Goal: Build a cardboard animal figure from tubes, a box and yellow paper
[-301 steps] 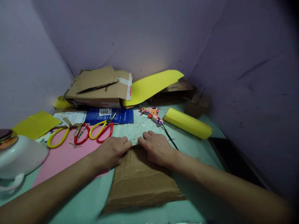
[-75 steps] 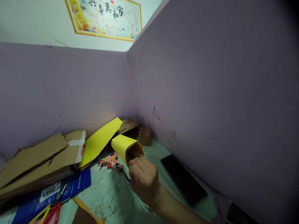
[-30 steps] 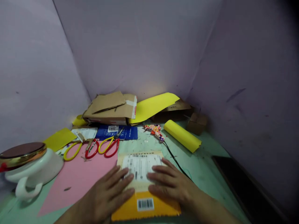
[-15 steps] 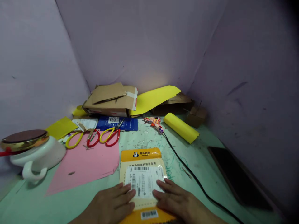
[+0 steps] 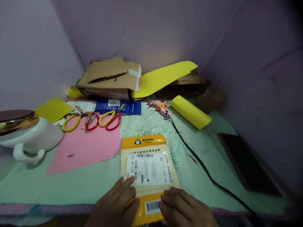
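Note:
A cream and orange padded mailing envelope lies on the table in front of me, its lower end reaching over the near edge. It carries a white shipping label and a smaller barcode sticker. My left hand is closed on its lower left edge, fingers on top. At the lower right my right hand has curled fingers on the orange band beside the barcode; its thumb is hidden. Farther off lies a patterned glue gun with a black cord.
Scissors with red and yellow handles lie by pink paper. A white cup stands left, a dark phone-like slab right. Behind are cardboard, a yellow sheet and a yellow roll. Walls enclose the table.
Both hands have slid from lying flat over the label down to the envelope's lower sides, and their fingers have curled. The view has tipped downward, showing the table's near edge.

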